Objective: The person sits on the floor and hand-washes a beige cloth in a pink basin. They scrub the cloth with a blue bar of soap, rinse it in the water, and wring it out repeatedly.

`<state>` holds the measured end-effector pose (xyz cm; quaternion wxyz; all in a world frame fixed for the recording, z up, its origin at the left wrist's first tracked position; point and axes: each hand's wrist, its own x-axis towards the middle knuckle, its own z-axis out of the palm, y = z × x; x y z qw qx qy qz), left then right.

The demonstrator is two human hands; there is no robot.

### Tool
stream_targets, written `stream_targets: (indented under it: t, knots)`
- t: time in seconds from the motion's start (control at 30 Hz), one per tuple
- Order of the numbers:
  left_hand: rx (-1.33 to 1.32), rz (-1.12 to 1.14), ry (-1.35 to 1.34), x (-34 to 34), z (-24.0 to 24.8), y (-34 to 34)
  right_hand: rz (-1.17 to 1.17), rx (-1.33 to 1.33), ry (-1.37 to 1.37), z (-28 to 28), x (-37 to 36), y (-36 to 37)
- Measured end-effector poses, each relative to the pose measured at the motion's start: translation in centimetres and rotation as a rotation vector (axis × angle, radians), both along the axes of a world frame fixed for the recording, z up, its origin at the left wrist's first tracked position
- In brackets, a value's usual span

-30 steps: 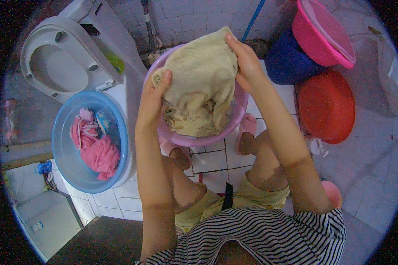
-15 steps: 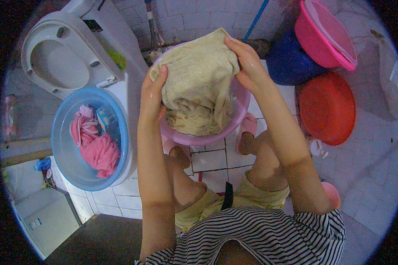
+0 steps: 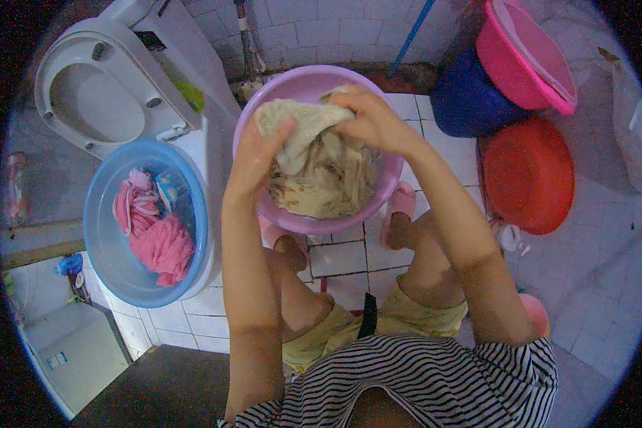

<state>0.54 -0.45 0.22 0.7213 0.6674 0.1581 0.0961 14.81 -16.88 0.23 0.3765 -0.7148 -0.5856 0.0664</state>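
A pale yellow cloth [image 3: 328,182] lies bunched and wrinkled in a pink-purple basin [image 3: 385,200] between my feet. My left hand [image 3: 255,157] grips a raised fold of it on the left side, the thumb over the top. At the upper right, my right hand [image 3: 369,121] is closed on another edge, its fingers curled and slightly blurred. Between both hands the held part is gathered low inside the basin, above the rest of the cloth. Whether water lies under the cloth is hidden.
On the left, a blue basin [image 3: 96,235] holds pink cloths and a small packet [image 3: 170,191], close to a white toilet [image 3: 75,60]. A dark blue bucket [image 3: 471,100], a bright pink basin [image 3: 524,53] and a red basin [image 3: 528,175] stand at the right.
Both hands have lowered the spread-out cloth into the basin and crumpled it. My right hand has moved down and left, uncovering the basin's far rim.
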Motion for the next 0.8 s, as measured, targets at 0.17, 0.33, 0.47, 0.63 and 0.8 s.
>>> stream_targets:
  t: [0.17,0.33,0.47,0.63,0.8]
  knots:
    - [0.571,-0.419,0.183,-0.9,-2.9,0.7,-0.219,0.099,0.902,1.4,-0.2,-0.9]
    - [0.069,-0.114,0.218,-0.6,-5.2,2.2,-0.341,0.435,1.393,1.3,1.8,-1.7]
    - [-0.332,0.134,0.059,-0.6,-3.5,2.1,-0.386,0.451,1.505,1.6,2.2,-2.3]
    - [-0.556,0.234,-0.035,-0.3,-0.8,1.3,-0.346,0.365,1.557,2.2,1.5,-2.0]
    - [-0.611,0.199,-0.061,-0.4,0.3,0.7,-0.362,0.342,1.553,1.9,1.8,-1.9]
